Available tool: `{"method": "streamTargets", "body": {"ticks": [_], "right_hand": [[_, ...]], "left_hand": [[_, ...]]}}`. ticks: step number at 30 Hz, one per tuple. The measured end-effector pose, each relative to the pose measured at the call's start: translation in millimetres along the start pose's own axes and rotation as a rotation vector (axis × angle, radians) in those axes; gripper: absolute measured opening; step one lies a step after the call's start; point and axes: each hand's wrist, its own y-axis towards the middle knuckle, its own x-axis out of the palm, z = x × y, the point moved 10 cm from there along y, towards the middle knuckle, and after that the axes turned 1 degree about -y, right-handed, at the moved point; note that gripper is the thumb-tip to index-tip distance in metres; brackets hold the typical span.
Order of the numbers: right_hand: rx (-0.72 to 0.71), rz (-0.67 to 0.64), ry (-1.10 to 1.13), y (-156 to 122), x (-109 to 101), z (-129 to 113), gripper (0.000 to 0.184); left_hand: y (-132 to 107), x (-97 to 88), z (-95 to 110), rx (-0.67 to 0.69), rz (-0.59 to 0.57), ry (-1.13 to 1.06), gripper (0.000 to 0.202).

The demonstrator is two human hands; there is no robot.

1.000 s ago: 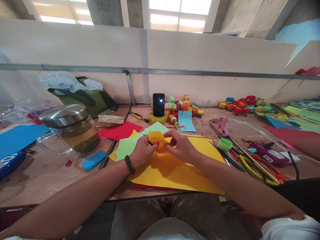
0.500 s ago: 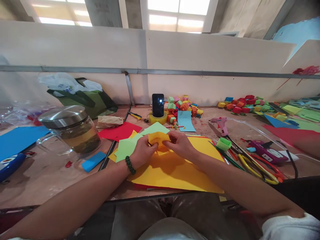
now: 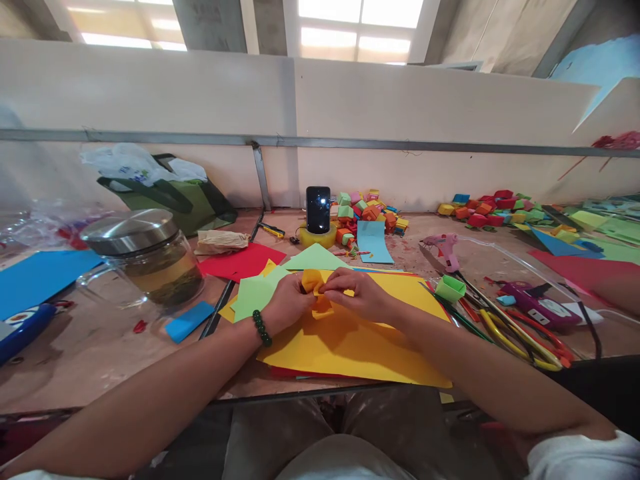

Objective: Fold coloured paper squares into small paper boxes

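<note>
A small piece of folded yellow paper [image 3: 312,281] is held between both hands, just above a stack of sheets topped by a large yellow sheet [image 3: 355,353]. My left hand [image 3: 290,300], with a dark green bead bracelet at the wrist, is closed on the left side of the folded paper. The fingertips of my right hand [image 3: 357,293] pinch its right side. Pale green sheets [image 3: 257,293] lie beyond my left hand. Part of the folded paper is hidden behind my fingers.
At left stand a glass tea jug [image 3: 160,267] and a green bag [image 3: 175,200]. A phone [image 3: 318,210] stands on a tape roll [image 3: 317,237] beside piled paper cubes [image 3: 370,212]. On the right are a pink glue gun [image 3: 445,250], pliers [image 3: 520,340] and a green paper box [image 3: 450,289].
The folded paper has turned and looks narrower in my hands. My right fingers have shifted from its top edge to a pinch at its side.
</note>
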Motion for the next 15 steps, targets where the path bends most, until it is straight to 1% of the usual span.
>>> {"method": "streamTargets", "body": {"ticks": [4, 7, 11, 13, 15], "right_hand": [[-0.027, -0.113, 0.078, -1, 5, -1, 0.026], [-0.019, -0.141, 0.115, 0, 6, 3, 0.024], [0.055, -0.118, 0.124, 4, 8, 14, 0.021], [0.129, -0.069, 0.160, 5, 7, 22, 0.020], [0.208, -0.014, 0.213, 5, 7, 30, 0.021]], "left_hand": [[0, 0.1, -4, -0.050, -0.024, -0.003, 0.014], [1, 1.3, -2, -0.020, -0.045, 0.045, 0.008], [0, 6.2, 9, 0.058, -0.067, 0.139, 0.010], [-2, 8.0, 11, 0.057, -0.067, 0.180, 0.012], [-4, 8.5, 9, 0.025, -0.063, 0.200, 0.013]]}}
